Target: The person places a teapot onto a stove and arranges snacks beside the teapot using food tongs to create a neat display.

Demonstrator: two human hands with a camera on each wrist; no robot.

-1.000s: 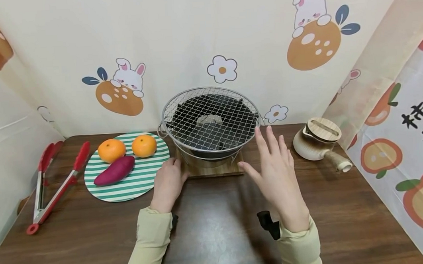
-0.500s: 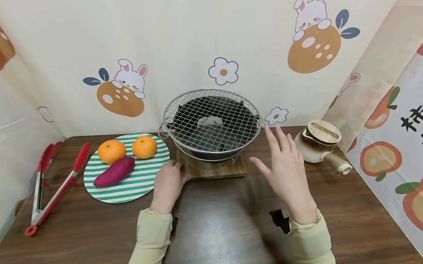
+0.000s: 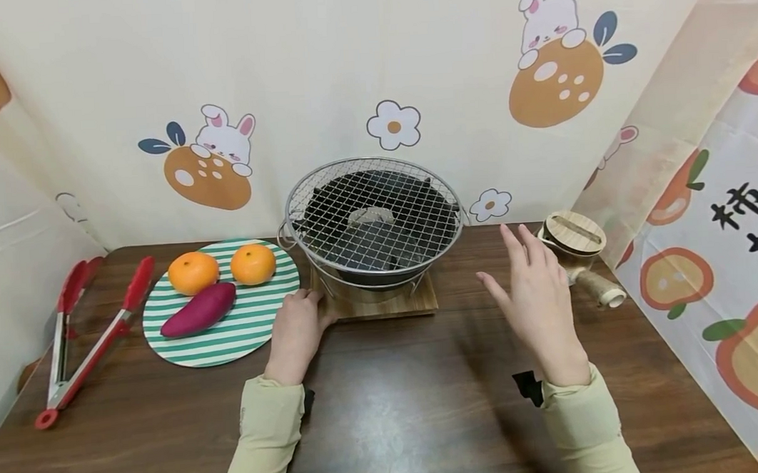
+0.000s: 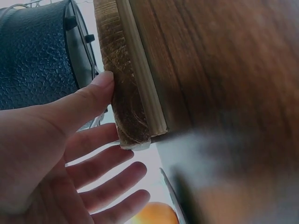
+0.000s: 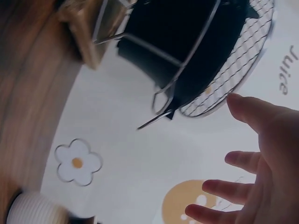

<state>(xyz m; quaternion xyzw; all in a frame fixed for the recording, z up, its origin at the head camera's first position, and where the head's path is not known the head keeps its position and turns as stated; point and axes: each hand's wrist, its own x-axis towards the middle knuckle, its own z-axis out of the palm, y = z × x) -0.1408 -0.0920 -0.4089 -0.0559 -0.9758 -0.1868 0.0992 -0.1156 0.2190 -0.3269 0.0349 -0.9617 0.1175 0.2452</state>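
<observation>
A round tabletop grill with a black bowl (image 5: pixel 159 51) and a wire mesh top (image 3: pixel 378 215) stands on a wooden board (image 3: pixel 383 308). My left hand (image 3: pixel 297 334) holds the board's near left corner. In the left wrist view the thumb lies on the board's edge (image 4: pixel 119 70), the index finger is at its end, and the other fingers are spread beyond it. My right hand (image 3: pixel 540 306) is held open above the table, right of the grill, with nothing in it. Just beyond it stands a small ceramic teapot with a wooden lid (image 3: pixel 574 232) and a side handle (image 3: pixel 600 288).
Left of the board, a green-striped round placemat (image 3: pixel 230 344) bears two oranges (image 3: pixel 193 273) (image 3: pixel 253 264) and a purple sweet potato (image 3: pixel 199 310). Red-tipped tongs (image 3: pixel 90 362) lie spread at the far left. A printed curtain (image 3: pixel 319 68) hangs behind the table.
My right hand has moved from beside the grill's right rim rightward, overlapping the teapot in the head view. My left hand has stayed at the board's corner. The grill has not moved.
</observation>
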